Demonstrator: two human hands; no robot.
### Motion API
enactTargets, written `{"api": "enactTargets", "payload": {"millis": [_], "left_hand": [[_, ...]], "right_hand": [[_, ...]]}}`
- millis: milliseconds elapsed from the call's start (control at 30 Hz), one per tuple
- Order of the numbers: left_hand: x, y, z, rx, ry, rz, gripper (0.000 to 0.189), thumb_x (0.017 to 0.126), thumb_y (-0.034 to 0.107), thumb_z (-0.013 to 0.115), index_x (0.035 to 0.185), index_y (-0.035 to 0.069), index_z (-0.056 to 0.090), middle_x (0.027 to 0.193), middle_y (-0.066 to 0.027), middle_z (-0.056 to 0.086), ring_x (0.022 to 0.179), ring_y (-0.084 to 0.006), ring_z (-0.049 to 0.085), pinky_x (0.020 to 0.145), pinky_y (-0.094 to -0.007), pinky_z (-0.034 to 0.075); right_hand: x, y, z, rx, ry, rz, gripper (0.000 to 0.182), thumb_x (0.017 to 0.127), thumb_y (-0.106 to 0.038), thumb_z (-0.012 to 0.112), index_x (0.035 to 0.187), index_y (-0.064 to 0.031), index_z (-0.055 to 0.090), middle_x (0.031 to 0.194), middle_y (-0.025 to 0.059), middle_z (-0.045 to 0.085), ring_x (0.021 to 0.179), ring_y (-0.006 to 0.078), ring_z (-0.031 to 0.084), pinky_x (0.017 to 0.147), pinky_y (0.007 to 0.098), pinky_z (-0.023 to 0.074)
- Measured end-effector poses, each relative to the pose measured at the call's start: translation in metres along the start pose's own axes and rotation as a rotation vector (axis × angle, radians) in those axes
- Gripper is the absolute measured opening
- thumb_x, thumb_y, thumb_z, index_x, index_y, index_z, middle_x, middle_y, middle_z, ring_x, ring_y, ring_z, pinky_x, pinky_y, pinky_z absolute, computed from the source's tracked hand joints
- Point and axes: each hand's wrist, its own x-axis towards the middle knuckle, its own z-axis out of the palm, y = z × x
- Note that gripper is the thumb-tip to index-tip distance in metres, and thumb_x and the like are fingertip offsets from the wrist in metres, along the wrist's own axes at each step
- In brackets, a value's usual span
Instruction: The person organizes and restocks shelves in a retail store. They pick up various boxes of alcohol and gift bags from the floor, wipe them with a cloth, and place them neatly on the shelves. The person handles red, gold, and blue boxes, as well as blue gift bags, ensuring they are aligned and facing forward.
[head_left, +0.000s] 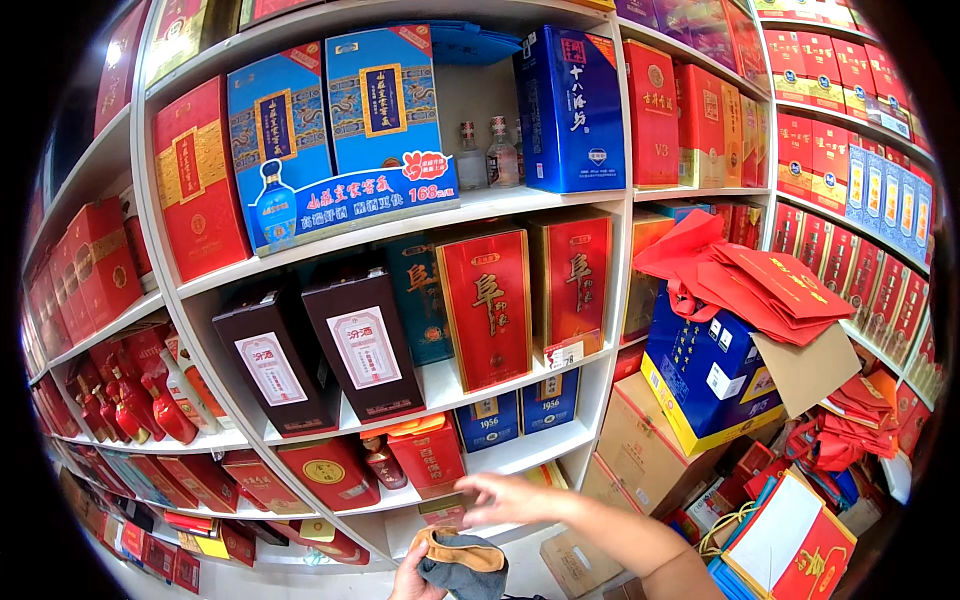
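Note:
At the bottom of the view my left hand grips a folded cloth, grey on one side and tan on the other. My right hand reaches across above it with its fingers apart and nothing in them. Its fingertips appear close to a red box with gold writing on a lower shelf; whether they touch cannot be told. An orange item lies on top of that box. Left of the box stand a small dark red bottle and a red box with a gold disc.
White shelving holds liquor boxes and glass bottles. To the right, red paper bags lie on a blue and yellow carton, above brown cardboard cartons. More gift bags crowd the lower right. Another carton sits on the floor.

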Motion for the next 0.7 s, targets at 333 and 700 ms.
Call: {"api": "enactTargets", "payload": {"millis": [333, 700], "left_hand": [[0.032, 0.021, -0.003, 0.011, 0.028, 0.028, 0.043, 0.085, 0.027, 0.057, 0.121, 0.005, 0.048, 0.116, -0.0144, 0.056, 0.108, -0.0311, 0.054, 0.093, -0.0444, 0.044], [0.039, 0.054, 0.112, 0.063, -0.122, 0.067, 0.048, 0.084, 0.034, 0.054, 0.123, 0.006, 0.047, 0.121, -0.0133, 0.053, 0.112, -0.0313, 0.050, 0.098, -0.0467, 0.038]], "right_hand": [[0.016, -0.075, -0.146, -0.251, 0.748, -0.273, 0.046, 0.082, -0.030, 0.065, 0.115, -0.0023, 0.052, 0.105, 0.0145, 0.058, 0.090, 0.0204, 0.059, 0.079, 0.0326, 0.0483], [0.029, -0.063, -0.109, -0.232, 0.988, -0.499, 0.028, 0.082, -0.018, 0.063, 0.105, -0.0027, 0.056, 0.094, 0.0093, 0.059, 0.085, 0.0172, 0.059, 0.074, 0.0299, 0.0481]]}}
